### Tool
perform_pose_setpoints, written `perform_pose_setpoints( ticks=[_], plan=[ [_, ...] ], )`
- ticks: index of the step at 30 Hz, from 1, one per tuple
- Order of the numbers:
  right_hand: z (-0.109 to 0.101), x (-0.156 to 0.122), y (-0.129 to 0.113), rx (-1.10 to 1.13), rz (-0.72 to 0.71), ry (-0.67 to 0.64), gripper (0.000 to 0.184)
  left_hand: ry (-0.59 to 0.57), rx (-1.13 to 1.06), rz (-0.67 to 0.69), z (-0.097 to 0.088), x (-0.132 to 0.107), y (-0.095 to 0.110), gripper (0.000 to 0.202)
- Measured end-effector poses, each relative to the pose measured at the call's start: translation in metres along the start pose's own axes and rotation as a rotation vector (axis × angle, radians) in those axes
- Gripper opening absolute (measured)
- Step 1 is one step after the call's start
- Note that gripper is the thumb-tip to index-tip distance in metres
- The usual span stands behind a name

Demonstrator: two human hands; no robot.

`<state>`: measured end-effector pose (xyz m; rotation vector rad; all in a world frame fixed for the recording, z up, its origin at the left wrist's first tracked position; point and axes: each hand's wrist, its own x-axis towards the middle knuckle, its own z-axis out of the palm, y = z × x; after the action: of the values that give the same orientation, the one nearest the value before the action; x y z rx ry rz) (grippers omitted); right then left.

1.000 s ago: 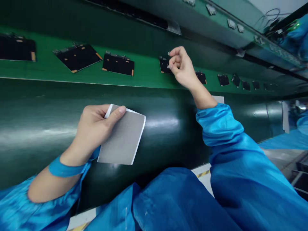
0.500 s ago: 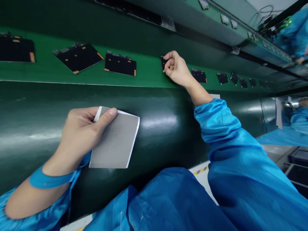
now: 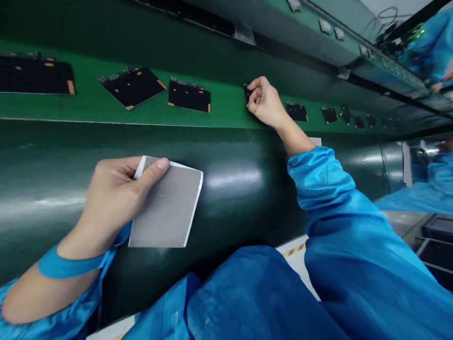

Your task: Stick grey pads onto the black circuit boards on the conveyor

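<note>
My left hand (image 3: 118, 200) is closed on a grey sheet (image 3: 168, 208) with white edges, thumb on top at its upper left. The sheet hangs over the dark green bench, tilted slightly. Farther off, my right hand (image 3: 267, 104) is closed in a pinch at a small black panel (image 3: 247, 94) on the green belt. Part of that panel is hidden behind my fingers; whether it is lifted I cannot tell. Left of it lies another black panel (image 3: 189, 97) with orange patches, and to its right one more black panel (image 3: 296, 112).
The green belt (image 3: 226, 119) carries several more black panels to both sides. A shiny dark green bench top (image 3: 240, 198) runs in front of it. Overhead is a shelf with small metallic parts (image 3: 325, 27). Blue sleeves of another person (image 3: 440, 177) show at the right.
Black panels on the belt have shifted to the right in the view. My right hand has moved slightly right along with its panel. The grey sheet stays in my left hand.
</note>
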<state>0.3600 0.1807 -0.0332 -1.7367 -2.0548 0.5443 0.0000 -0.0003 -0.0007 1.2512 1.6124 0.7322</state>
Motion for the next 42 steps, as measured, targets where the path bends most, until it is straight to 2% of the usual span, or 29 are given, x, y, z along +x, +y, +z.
perform_pose_setpoints(
  ticks=[4, 7, 10, 12, 15, 18, 21, 28, 37, 42],
  plan=[
    [-0.003, -0.003, 0.008, -0.155, -0.023, -0.003, 0.040, 0.000, -0.015, 0.006, 0.001, 0.000, 0.000, 0.038],
    [-0.017, -0.009, 0.011, -0.309, 0.018, 0.052, 0.052, 0.005, -0.013, 0.009, 0.000, 0.000, -0.002, 0.039],
    [-0.031, -0.015, 0.000, -0.387, 0.063, 0.171, 0.065, 0.003, 0.017, 0.016, 0.001, 0.000, -0.004, 0.042],
    [-0.029, -0.015, -0.019, -0.318, 0.023, 0.192, 0.058, -0.007, 0.024, 0.024, 0.001, 0.001, -0.004, 0.043],
    [-0.004, -0.009, -0.060, -0.035, -0.049, 0.025, 0.037, -0.010, 0.008, 0.034, 0.001, 0.001, -0.003, 0.042],
    [0.025, 0.003, -0.100, 0.213, -0.033, -0.171, 0.037, -0.016, -0.008, 0.032, 0.000, 0.001, 0.000, 0.041],
    [0.040, 0.012, -0.121, 0.295, 0.026, -0.258, 0.034, -0.036, -0.036, 0.033, -0.001, 0.000, 0.003, 0.040],
    [0.037, 0.015, -0.114, 0.319, 0.107, -0.314, 0.017, -0.056, -0.084, 0.043, 0.002, 0.000, 0.005, 0.039],
    [0.028, 0.011, -0.106, 0.290, 0.110, -0.301, 0.028, -0.045, -0.074, 0.053, 0.002, 0.000, 0.004, 0.038],
    [0.025, 0.009, -0.103, 0.235, 0.109, -0.300, 0.026, -0.044, -0.063, 0.033, 0.001, -0.001, 0.005, 0.038]
  ],
)
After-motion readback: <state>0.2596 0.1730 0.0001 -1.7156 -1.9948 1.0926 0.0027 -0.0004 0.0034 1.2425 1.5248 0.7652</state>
